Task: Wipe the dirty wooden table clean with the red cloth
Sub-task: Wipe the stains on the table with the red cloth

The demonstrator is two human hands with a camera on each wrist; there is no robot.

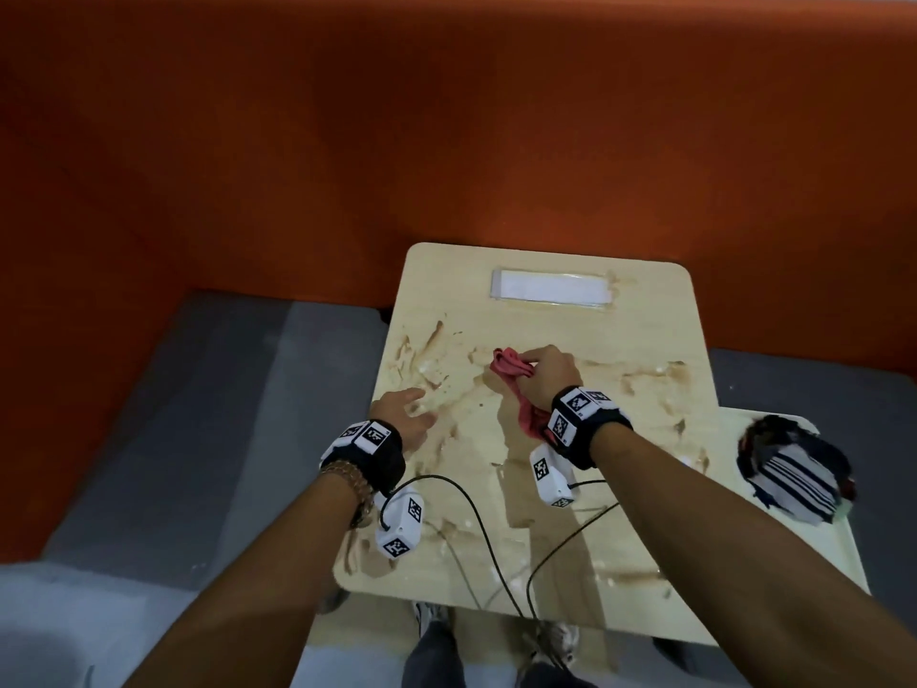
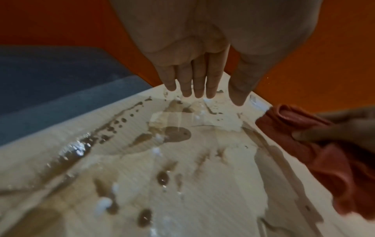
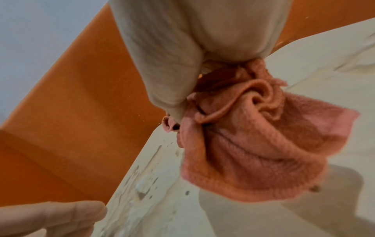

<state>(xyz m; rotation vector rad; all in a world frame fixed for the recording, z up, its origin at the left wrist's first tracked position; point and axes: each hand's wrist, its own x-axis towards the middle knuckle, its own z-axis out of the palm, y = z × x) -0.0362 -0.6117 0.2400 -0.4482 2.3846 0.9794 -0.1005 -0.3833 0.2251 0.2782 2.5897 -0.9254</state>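
The light wooden table (image 1: 640, 330) carries brown smears and wet patches (image 2: 174, 136) across most of its top. My right hand (image 1: 548, 374) grips the bunched red cloth (image 1: 511, 372) near the table's middle, and part of the cloth hangs below the wrist (image 3: 253, 152). My left hand (image 1: 404, 412) hovers flat with straight fingers (image 2: 196, 80) over the stained left side, holding nothing. The red cloth (image 2: 324, 144) shows at the right of the left wrist view.
A white rectangular label (image 1: 551, 286) lies at the table's far edge. A striped dark bundle (image 1: 794, 471) sits on a second surface to the right. An orange wall (image 1: 347, 141) stands behind, grey floor (image 1: 198, 414) to the left. Black cables (image 1: 476, 518) cross the near edge.
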